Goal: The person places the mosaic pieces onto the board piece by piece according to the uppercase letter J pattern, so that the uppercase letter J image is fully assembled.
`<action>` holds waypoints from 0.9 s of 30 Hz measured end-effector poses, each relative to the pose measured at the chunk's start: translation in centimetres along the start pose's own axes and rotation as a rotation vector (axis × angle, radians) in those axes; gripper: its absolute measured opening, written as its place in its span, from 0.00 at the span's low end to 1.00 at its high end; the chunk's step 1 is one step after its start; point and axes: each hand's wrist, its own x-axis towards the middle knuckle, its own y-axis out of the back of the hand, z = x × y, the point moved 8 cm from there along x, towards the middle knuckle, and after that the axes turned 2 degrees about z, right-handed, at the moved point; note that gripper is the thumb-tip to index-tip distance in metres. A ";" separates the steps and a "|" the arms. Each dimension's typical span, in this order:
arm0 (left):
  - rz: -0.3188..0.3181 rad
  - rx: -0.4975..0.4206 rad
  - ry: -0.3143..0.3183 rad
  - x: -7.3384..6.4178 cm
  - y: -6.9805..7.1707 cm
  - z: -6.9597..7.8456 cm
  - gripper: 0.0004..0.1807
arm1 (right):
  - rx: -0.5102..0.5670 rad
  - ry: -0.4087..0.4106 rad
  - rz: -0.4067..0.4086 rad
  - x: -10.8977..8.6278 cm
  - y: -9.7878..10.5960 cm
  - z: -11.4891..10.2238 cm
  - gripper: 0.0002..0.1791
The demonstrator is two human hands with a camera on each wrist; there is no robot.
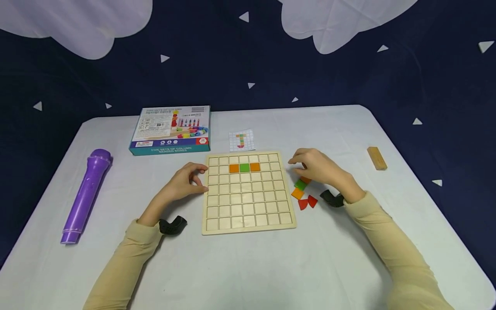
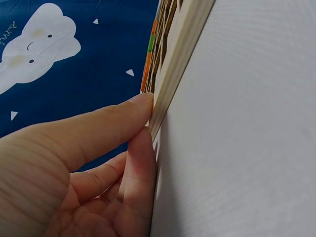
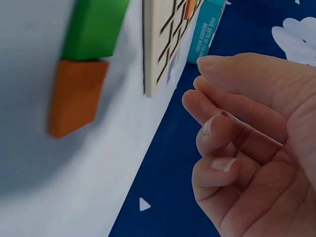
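A wooden grid board point(image 1: 246, 187) lies flat in the middle of the table. An orange, a green point(image 1: 244, 168) and another orange square tile sit side by side in its second row from the back. My left hand point(image 1: 181, 183) rests thumb and fingertips against the board's left edge, close up in the left wrist view point(image 2: 116, 121). Just off the right edge hovers my right hand point(image 1: 315, 165), fingers loosely bent, nothing between them. Below it lie an orange tile point(image 3: 78, 96), a green tile point(image 1: 300, 184), another orange tile point(image 1: 297, 193) and two red quarter-circle pieces point(image 1: 303, 204).
Behind the board lies a pattern card point(image 1: 242, 141) with a coloured figure. A flat toy box point(image 1: 170, 130) is at the back left. Further left is a purple microphone-shaped tube point(image 1: 86, 196); a small wooden block point(image 1: 377, 158) lies far right. Dark cloth hangs behind the table.
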 end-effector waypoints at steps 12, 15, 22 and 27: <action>0.000 0.000 -0.002 0.1 -0.1 0.0 0.32 | -0.004 -0.069 0.001 -2.1 -0.4 2.0 0.11; 0.000 0.005 0.003 0.0 -0.1 0.0 0.32 | -0.009 -0.080 0.001 -2.5 -0.6 2.3 0.11; 0.005 0.011 0.011 0.0 0.0 0.0 0.32 | 0.009 -0.110 -0.017 -3.0 -1.2 2.7 0.10; 0.006 0.014 0.010 -0.1 0.0 0.0 0.32 | 0.019 -0.142 -0.043 -3.2 -1.6 3.1 0.11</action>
